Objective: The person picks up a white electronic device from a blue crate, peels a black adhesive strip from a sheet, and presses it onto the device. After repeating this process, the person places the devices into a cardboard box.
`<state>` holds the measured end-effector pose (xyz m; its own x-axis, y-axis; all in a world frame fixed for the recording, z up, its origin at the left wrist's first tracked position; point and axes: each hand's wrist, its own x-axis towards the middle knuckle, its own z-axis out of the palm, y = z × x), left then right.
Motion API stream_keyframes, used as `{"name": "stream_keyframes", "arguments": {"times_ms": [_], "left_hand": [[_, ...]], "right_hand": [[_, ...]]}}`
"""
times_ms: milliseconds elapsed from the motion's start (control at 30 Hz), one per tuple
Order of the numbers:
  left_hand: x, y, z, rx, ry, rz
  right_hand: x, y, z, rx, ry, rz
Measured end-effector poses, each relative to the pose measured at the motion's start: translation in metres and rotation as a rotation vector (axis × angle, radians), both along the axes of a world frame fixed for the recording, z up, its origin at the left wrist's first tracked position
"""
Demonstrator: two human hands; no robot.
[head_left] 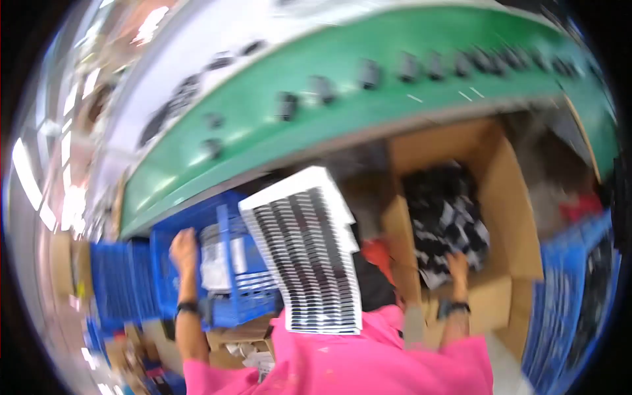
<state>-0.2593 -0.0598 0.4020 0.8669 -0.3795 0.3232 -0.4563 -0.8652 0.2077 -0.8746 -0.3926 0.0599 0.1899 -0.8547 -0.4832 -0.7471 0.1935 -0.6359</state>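
head view: left hand (184, 248) gripping blue crate (243, 289), right hand (457, 264) among box's black parts (447, 224), grip unclear

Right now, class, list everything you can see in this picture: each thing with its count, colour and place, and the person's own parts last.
Conveyor belt: one, green, curving across the top.
Small parts on the belt: many, dark, spaced in a row.
Cardboard box: one, brown, open, on the right.
Small packets: many, black and white, inside the box.
Tray stack: one, white with dark slots, centre.
Crate: one, blue, left of the stack.
Sleeves: pink, bottom edge.
Left hand: on the crate rim, wristband.
Right hand: in the box, among the packets, wristband.
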Motion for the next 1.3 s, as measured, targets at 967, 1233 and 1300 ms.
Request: {"name": "stream_keyframes", "arguments": {"times_ms": [967, 1233, 1300], "left_hand": [[0.135, -0.275, 0.015, -0.179, 0.241, -0.409], [0.096, -0.277, 0.016, -0.379, 0.612, -0.683], [0.082, -0.262, 0.016, -0.563, 0.869, -0.711]], "right_hand": [[0.434, -0.036, 0.416, -0.579, -0.444, 1.042], [0.551, -0.041, 0.404, -0.759, -0.283, 0.775], [0.558, -0.04, 0.397, -0.808, -0.306, 0.721]]}}
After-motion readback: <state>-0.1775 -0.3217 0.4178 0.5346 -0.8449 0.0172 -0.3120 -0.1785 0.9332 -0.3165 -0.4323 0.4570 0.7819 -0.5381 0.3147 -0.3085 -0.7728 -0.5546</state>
